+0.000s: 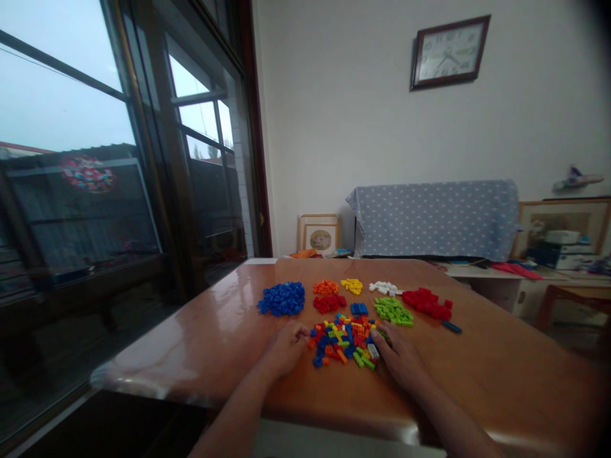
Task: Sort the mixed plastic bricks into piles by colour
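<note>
A mixed pile of small toy building bricks (341,340) in several colours lies on the table between my two hands. At its left edge is my left hand (287,348), fingers curled together; whether a brick is in them is hidden. My right hand (400,357) rests against the right side of the pile, thumb and fingers apart, the thumb beside a white brick (372,351). Behind the pile are a small group of blue bricks (359,309), a red heap (329,303) and a light green heap (393,312).
Farther back on the brown table (205,337) sit a large blue heap (282,299), orange (326,287), yellow (352,286) and white bricks (384,289). A bigger red heap (427,303) and a dark blue strip (451,327) lie right. Windows stand left.
</note>
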Tool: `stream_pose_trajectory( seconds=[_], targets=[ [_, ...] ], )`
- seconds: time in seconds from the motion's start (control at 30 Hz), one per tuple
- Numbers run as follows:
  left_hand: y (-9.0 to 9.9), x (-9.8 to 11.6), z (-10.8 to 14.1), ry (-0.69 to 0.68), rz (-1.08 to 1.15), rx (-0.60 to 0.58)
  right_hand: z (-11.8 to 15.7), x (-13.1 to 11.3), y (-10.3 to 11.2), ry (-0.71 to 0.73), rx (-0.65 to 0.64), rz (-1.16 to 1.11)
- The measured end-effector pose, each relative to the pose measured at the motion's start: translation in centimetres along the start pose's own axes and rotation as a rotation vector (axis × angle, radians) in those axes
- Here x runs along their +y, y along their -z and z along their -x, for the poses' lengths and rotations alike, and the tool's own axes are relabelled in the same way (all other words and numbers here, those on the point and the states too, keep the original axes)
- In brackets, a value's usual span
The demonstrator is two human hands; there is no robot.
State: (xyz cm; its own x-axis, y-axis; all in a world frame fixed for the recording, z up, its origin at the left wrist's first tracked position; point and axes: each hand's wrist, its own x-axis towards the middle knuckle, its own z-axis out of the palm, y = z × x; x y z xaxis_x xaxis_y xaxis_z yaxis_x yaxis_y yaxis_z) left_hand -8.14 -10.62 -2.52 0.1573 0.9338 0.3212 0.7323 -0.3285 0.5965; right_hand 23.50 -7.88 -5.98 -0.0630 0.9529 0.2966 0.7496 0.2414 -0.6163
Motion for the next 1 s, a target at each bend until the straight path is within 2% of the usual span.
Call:
stream_pose_trajectory(
  seconds=[0.3, 0.47, 0.6, 0.73, 0.87, 1.0],
  targets=[
    [-0.2, 4.0, 0.5, 0.016, -0.275, -0.018, 0.0, 0.3, -0.3, 0.016, -0.012, 0.054],
    [-0.8, 4.5, 0.5, 0.011, -0.309, 0.004, -0.1, 1.1, -0.7, 0.017, -0.024, 0.082],
    [-0.4, 3.1, 0.0, 0.054, -0.313, 0.075, -0.1, 1.2, -0.7, 0.024, -0.02, 0.076],
    [1.3, 0.2, -1.3, 0.196, -0.394, 0.193, 0.1, 0.8, -0.5, 0.016, -0.013, 0.073],
    [2.5, -2.9, -2.4, 0.331, -0.42, 0.206, 0.0, 0.8, -0.4, 0.014, -0.015, 0.081],
    [2.4, -4.2, -2.4, 0.373, -0.391, 0.23, -0.1, 1.1, -0.6, 0.02, -0.012, 0.087]
  ],
)
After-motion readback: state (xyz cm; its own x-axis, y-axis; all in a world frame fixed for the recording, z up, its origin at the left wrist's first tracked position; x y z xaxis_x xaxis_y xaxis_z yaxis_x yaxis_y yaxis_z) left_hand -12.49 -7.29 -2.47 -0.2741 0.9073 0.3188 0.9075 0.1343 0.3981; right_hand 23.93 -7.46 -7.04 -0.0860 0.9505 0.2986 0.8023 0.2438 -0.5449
